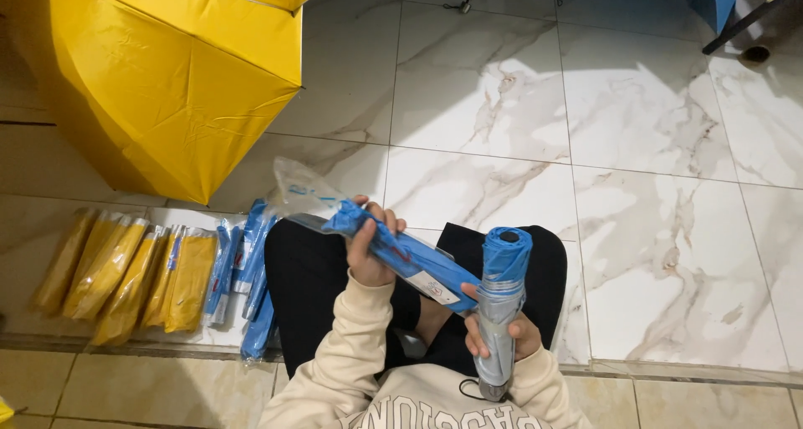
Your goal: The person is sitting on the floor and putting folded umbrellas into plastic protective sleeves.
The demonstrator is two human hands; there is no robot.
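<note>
Blue sleeve: long blue fabric umbrella sleeve in a clear plastic wrapper (pixel 401 257), held slanted above the lap, its lower end touching the folded umbrella.
Folded umbrella: blue folded compact umbrella with a grey-wrapped body (pixel 502 299), stood nearly upright over the lap, handle end down by the cream sweatshirt.
Left hand: the left hand (pixel 372 249) had its fingers clamped round the upper part of the sleeve.
Right hand: the right hand (pixel 506 333) had its fingers closed round the umbrella's lower body.
Floor, left edge: a row of yellow packaged umbrellas (pixel 125 274) lay side by side, with a bundle of blue packaged umbrellas (pixel 247 278) just beside them.
Floor, far left corner: an open yellow umbrella canopy (pixel 176 78) stood on the white marble-patterned floor tiles (pixel 636 145).
Risk: the loose plastic wrapper looked slippery, so the sleeve could slide out of the grip; canopy fabric could bunch at the sleeve mouth if the two were angled badly.
</note>
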